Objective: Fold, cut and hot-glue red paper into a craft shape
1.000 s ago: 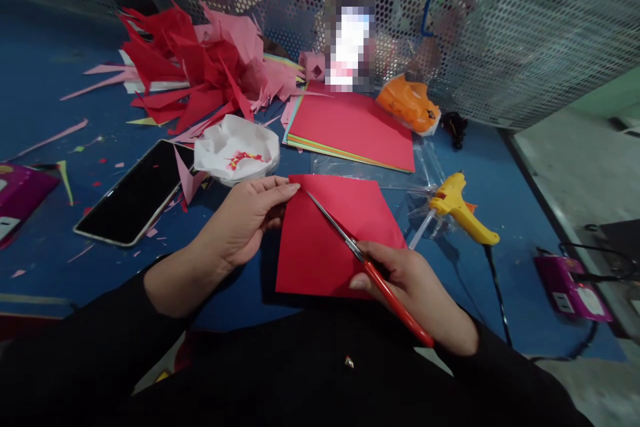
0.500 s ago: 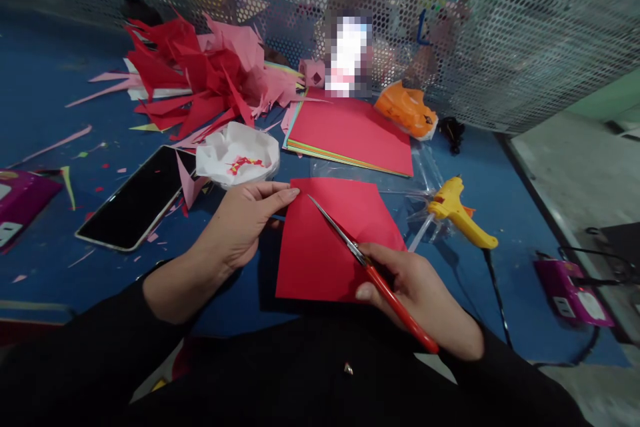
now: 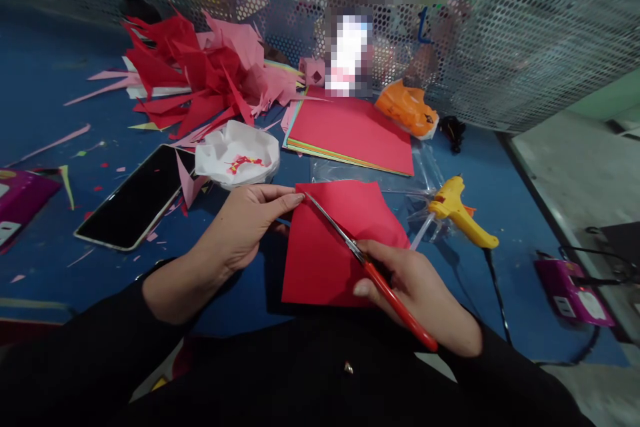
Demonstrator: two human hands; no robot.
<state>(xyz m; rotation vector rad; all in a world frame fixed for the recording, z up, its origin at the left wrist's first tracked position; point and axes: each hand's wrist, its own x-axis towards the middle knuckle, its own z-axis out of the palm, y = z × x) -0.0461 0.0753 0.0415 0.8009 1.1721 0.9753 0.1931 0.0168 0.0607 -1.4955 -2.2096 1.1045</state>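
One red sheet of paper [image 3: 320,260] sits between the two hands, over the near side of the blue desk [image 3: 505,213], close to the person's body. The left hand [image 3: 250,220] pinches its far left corner between thumb and fingers. The right hand [image 3: 420,290] grips the red handles of the scissors [image 3: 357,251], whose blades slant across the sheet with the tips just beside that pinched corner; whether they pass through the paper I cannot tell.

Beyond the sheet lies a stack of coloured paper [image 3: 353,133], red on top, with an orange packet [image 3: 407,109] at its far right corner. To the right rests a yellow glue gun [image 3: 463,213]. On the left are a white dish [image 3: 215,161] holding small scraps, a dark-screened phone [image 3: 135,200] and, farther back, a heap of red and pink cut paper [image 3: 200,70].
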